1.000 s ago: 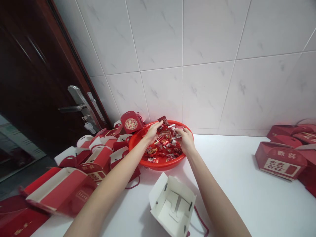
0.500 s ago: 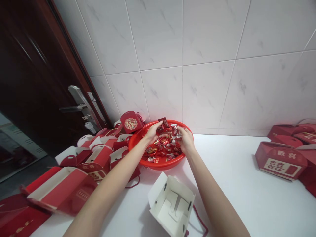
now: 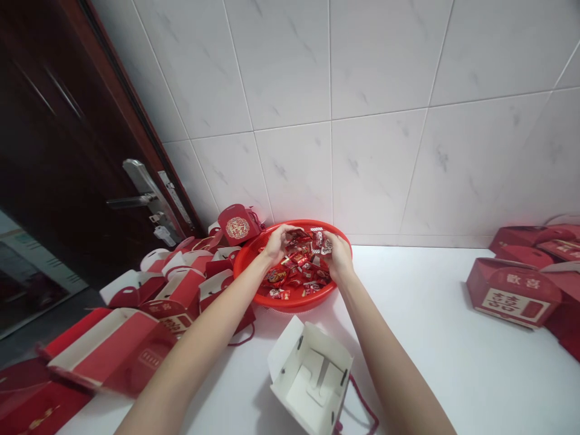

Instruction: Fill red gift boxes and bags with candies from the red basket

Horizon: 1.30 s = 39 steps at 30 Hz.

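Head view, left hand (image 3: 277,244): now curled further around a dark-red wrapped sweet (image 3: 297,234); grip narrow.
Right hand (image 3: 339,255): grip holding a brown-and-white wrapped sweet (image 3: 321,241).
Round red plastic basket (image 3: 296,303): beneath both; picking seemingly continues.
Open white-lined card box (image 3: 317,377): nearer, unmoved on white desk (image 3: 421,296).

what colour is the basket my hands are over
The basket is bright red, best seen in the head view.

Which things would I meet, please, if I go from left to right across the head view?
Door handle, red box with the round emblem, left hand, red-and-white packet at the right hand's fingers, right hand, red box with the pale label.
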{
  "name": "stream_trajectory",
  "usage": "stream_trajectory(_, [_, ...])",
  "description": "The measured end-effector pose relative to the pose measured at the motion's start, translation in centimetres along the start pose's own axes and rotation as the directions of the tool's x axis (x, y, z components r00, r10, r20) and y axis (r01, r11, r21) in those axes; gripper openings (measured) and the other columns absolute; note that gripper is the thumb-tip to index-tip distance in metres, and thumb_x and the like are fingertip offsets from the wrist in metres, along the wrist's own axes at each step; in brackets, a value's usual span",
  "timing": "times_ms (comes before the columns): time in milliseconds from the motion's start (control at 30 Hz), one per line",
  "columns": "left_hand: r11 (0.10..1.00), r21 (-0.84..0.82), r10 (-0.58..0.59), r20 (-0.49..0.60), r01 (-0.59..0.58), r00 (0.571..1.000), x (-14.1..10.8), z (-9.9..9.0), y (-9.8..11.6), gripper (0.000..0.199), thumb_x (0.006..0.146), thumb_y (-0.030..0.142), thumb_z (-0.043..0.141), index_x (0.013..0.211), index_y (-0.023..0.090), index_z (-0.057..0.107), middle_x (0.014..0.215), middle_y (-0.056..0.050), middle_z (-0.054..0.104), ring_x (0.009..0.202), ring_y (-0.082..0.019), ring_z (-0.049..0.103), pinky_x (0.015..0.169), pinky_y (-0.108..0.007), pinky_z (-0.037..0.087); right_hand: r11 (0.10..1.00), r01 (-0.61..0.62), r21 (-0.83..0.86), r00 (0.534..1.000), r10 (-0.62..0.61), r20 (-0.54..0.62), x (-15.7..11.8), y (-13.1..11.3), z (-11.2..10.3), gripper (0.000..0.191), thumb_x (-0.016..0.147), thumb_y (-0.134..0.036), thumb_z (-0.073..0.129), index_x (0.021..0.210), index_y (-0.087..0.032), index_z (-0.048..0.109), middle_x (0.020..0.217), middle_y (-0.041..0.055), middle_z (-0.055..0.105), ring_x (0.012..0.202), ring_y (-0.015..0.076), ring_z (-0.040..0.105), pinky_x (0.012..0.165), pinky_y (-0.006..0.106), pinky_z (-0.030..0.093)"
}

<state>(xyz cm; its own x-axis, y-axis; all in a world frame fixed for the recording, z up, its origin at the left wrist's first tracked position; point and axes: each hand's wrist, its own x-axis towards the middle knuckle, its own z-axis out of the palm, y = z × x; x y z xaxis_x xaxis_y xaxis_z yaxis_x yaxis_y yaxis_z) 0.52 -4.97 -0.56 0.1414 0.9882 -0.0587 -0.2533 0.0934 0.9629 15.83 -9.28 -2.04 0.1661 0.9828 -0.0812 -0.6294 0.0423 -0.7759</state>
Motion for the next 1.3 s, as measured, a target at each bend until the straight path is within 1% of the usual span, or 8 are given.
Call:
stream_trajectory(67, [0.999,0.035,0.027,0.018,-0.028,0.999,0.1,-0.09,-0.16,0.015,0.071,0.023,0.06,0.078,0.016,0.072,0.079,-0.006,0.073,0.071,-0.019,0.067,0.056,-0.025,0.052,1.0,-0.01,-0.023,1.0,0.009,-0.006,-0.02,-0.01,0.02,0.019,0.06,-0.033,0.069,0.071,-0.023,0.057,0.063,-0.0038,0.062,0.056,0.016,0.059,0.047,0.027,0.049])
stream_trajectory(167, [0.992,0.094,0.085,0.039,-0.088,0.996,0.18,-0.1,-0.42,0.026,0.054,0.007,0.059,0.075,0.015,0.073,0.067,-0.001,0.067,0.058,-0.013,0.057,0.053,-0.022,0.045,0.999,-0.021,-0.04,1.0,0.021,-0.007,0.08,0.07,-0.01,0.018,0.06,-0.032,0.067,0.073,-0.023,0.057,0.063,-0.004,0.063,0.055,0.0161,0.059,0.046,0.027,0.048])
stream_trajectory(233, [0.986,0.11,0.119,0.042,-0.123,0.992,0.2,-0.01,-0.56,0.031,0.05,0.002,0.059,0.075,0.015,0.073,0.063,0.002,0.063,0.055,-0.01,0.052,0.053,-0.021,0.042,0.999,-0.028,-0.044,1.0,0.028,-0.004,0.15,0.11,-0.04,0.017,0.06,-0.03,0.066,0.073,-0.023,0.057,0.063,-0.004,0.063,0.056,0.0162,0.059,0.046,0.027,0.048])
stream_trajectory(600, [0.967,0.141,0.205,0.06,-0.212,0.977,0.29,-0.04,-0.71,0.053,0.045,-0.003,0.067,0.092,0.018,0.075,0.083,0.002,0.07,0.068,-0.011,0.057,0.06,-0.021,0.045,0.998,-0.059,-0.026,0.998,0.059,-0.011,0.04,-0.02,0.05,0.011,0.059,-0.022,0.066,0.064,-0.022,0.056,0.055,-0.0043,0.06,0.049,0.0143,0.054,0.041,0.025,0.044])
stream_trajectory(733, [0.968,0.182,0.167,0.048,-0.173,0.985,0.44,-0.13,-0.86,0.045,0.048,-0.002,0.069,0.088,0.017,0.075,0.082,0.0,0.071,0.072,-0.013,0.06,0.065,-0.023,0.048,0.999,-0.05,-0.02,0.999,0.049,-0.022,0.09,0.05,0.09,0.01,0.06,-0.022,0.066,0.064,-0.022,0.056,0.055,-0.0042,0.06,0.048,0.0139,0.054,0.04,0.023,0.042])
stream_trajectory(1000, [0.969,0.242,0.045,-0.003,-0.043,0.999,0.45,-0.19,-0.93,0.03,0.054,0.008,0.078,0.083,0.017,0.074,0.076,-0.001,0.073,0.07,-0.014,0.064,0.07,-0.027,0.05,0.999,-0.044,0.027,0.999,0.044,-0.031,-0.08,-0.05,0.22,0.012,0.063,-0.018,0.066,0.073,-0.02,0.061,0.057,-0.0046,0.064,0.052,0.0146,0.061,0.047,0.024,0.051])
stream_trajectory(1133, [0.968,0.249,0.048,-0.015,-0.042,0.999,0.54,-0.42,-0.95,0.032,0.053,0.011,0.083,0.084,0.016,0.075,0.083,-0.003,0.075,0.076,-0.016,0.066,0.076,-0.028,0.049,0.999,-0.032,0.033,0.999,0.033,-0.032,0.04,0.1,0.09,0.012,0.064,-0.016,0.068,0.074,-0.019,0.063,0.059,-0.0038,0.066,0.053,0.0147,0.063,0.047,0.022,0.052])
stream_trajectory(1300, [0.983,0.161,0.091,0.007,-0.091,0.996,0.33,-0.04,-0.77,0.033,0.052,0.009,0.084,0.083,0.016,0.075,0.08,-0.002,0.074,0.072,-0.014,0.066,0.071,-0.026,0.05,0.999,-0.006,0.034,1.0,0.007,-0.002,0.24,0.31,-0.08,0.012,0.064,-0.014,0.073,0.071,-0.017,0.064,0.061,-0.0015,0.068,0.055,0.015,0.065,0.048,0.023,0.053])
